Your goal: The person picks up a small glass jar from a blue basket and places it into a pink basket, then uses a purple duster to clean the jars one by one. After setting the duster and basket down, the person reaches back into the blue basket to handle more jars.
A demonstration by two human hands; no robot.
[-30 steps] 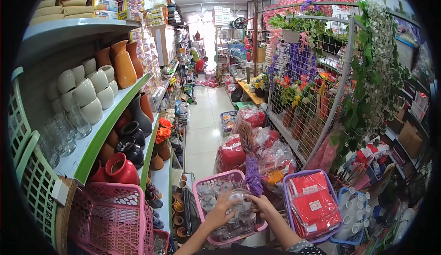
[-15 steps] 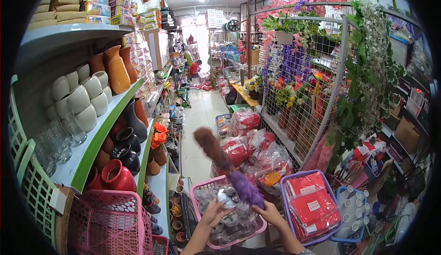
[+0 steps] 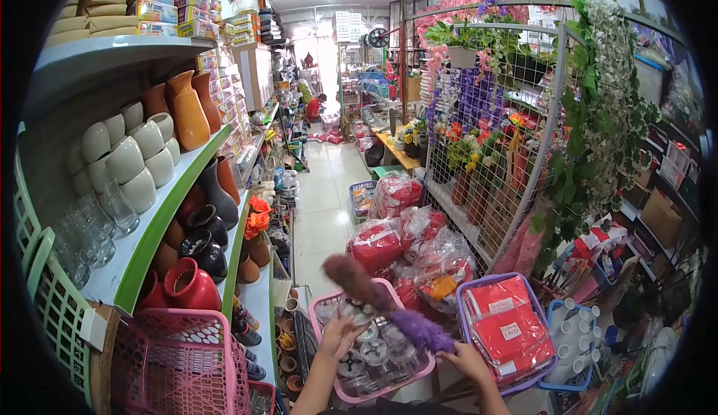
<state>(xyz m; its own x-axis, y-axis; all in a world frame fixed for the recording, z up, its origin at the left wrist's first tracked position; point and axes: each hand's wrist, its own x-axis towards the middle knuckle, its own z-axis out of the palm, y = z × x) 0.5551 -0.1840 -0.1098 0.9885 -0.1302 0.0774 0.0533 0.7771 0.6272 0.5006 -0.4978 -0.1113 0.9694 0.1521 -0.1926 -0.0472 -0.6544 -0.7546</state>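
My right hand (image 3: 467, 360) is closed round the end of a fluffy duster (image 3: 422, 330), purple near the hand and brown toward its tip, which is blurred by motion. The duster slants up and left across a pink plastic basket (image 3: 428, 366). In the basket sit several clear glass jars (image 3: 374, 351). My left hand (image 3: 340, 336) is at the basket's left side, its fingers round a glass jar (image 3: 356, 310), partly hidden behind the duster and fingers.
At right stand a purple basket (image 3: 461, 295) of red packets and a blue basket (image 3: 552, 318) of white cups. Plastic-wrapped red bundles (image 3: 374, 244) lie ahead. Left, a shelf (image 3: 161, 243) holds vases and glasses above an empty pink basket (image 3: 176, 318). A person (image 3: 314, 108) crouches far down the aisle.
My right hand has moved right and down with the duster, whose brown tip is lower. My left hand has shifted slightly left with the glass jar.
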